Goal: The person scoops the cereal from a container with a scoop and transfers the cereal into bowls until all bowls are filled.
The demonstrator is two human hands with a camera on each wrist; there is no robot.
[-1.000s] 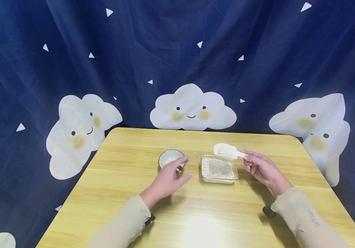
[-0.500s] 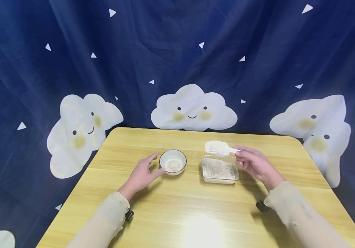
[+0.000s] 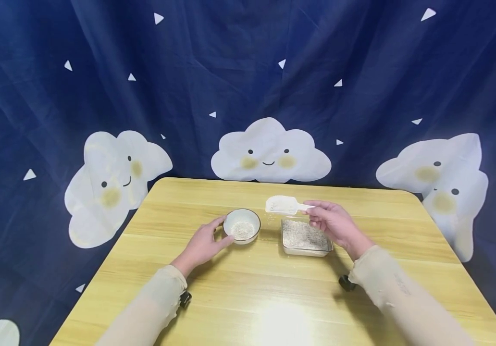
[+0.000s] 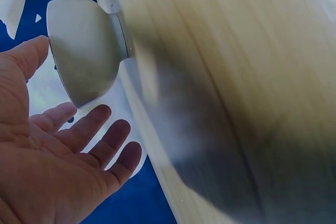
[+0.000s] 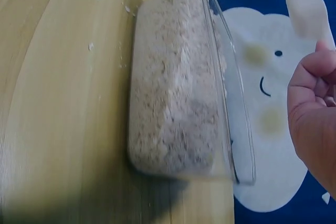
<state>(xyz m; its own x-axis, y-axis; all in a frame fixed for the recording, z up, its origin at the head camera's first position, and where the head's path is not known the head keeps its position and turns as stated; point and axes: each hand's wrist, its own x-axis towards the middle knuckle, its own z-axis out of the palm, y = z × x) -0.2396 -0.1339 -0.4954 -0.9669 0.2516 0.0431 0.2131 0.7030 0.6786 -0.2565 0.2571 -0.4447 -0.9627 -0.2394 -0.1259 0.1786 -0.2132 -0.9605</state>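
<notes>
In the head view my right hand (image 3: 334, 226) pinches the handle of a white scoop (image 3: 281, 205), which carries pale flakes. The scoop is held level above the table, between a white bowl and a glass dish. My left hand (image 3: 204, 242) is at the left side of the dark-rimmed bowl (image 3: 248, 217), thumb and index fingertip at its rim, the other fingers spread. Some flakes (image 3: 242, 230) lie in the bowl. From the left wrist, the bowl (image 4: 84, 51) shows its outer wall beside the thumb. The right wrist view shows the scoop (image 5: 307, 6) partly cut off.
A clear rectangular dish (image 3: 306, 251), filled with oat-like flakes (image 5: 173, 87), stands right of the bowl, under the right hand. Crumbs (image 3: 270, 218) are scattered on the wooden table (image 3: 248, 283) between the two. Behind the table hangs a blue cloud-patterned curtain (image 3: 239, 57).
The scoop and my right hand have moved left, from over the dish toward the bowl. My left hand has drawn back from over the bowl to its left side, its fingertips now at the rim.
</notes>
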